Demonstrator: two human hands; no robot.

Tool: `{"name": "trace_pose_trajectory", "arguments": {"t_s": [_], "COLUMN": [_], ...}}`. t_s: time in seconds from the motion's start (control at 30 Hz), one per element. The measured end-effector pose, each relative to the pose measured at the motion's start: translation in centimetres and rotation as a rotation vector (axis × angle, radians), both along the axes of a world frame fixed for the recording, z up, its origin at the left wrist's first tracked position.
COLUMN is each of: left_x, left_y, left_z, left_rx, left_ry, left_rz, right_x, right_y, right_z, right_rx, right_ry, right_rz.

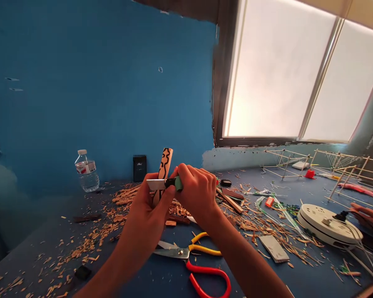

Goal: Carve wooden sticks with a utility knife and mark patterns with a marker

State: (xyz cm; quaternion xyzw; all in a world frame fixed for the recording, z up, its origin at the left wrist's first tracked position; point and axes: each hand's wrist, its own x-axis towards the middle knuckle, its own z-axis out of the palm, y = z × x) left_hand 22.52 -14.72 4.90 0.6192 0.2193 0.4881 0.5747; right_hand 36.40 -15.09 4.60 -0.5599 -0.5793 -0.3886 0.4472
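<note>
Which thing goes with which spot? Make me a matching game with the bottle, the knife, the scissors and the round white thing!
Things:
1. water bottle
2. knife
3. scissors
4. round white device

Places:
A. lying flat on the table between the person's arms
B. standing upright on the left, near the blue wall
C. on the right, with a cable plugged into it
D. gripped in the right hand, blade against the wooden stick that the left hand holds

Pairs: 1-B, 2-D, 3-A, 4-C
</note>
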Motion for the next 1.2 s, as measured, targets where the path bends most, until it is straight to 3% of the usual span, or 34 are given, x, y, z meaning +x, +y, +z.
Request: {"name": "trace_pose_trajectory", "arguments": {"t_s": [0.23,0.37,0.47,0.6,0.77,0.93,1.2], "left_x": [-0.1,-0.1,-0.4,-0.9,-1.1,-0.6,1.4], "left_y": [-0.9,-1.0,-0.4,0.7,0.8,0.4,0.9], "left_z": [0.0,0.2,0.5,0.7,0.6,0.0,-2.0], "left_rx": [-0.073,-0.210,-0.152,-0.060,-0.003,-0.052,-0.299], "left_ry": [0.019,0.017,-0.015,0.011,0.101,0.066,0.013], "left_rz": [-0.075,-0.068,-0.027,-0.068,-0.053,-0.131,-0.321], "right_x": [0.2,1.0,2.5,3.9,2.7,2.1,5.6], "right_y": [-0.1,0.5,1.0,1.1,0.2,-0.2,0.7], "right_z": [0.3,0.2,0.5,1.3,1.7,1.5,0.5], "right_rx": [0.008,-0.072,-0.174,-0.325,-0.429,-0.447,-0.572], "right_ry": [0.003,0.096,0.224,0.411,0.472,0.487,0.548], "right_rz": [0.076,0.166,0.317,0.617,0.878,0.942,1.008]}}
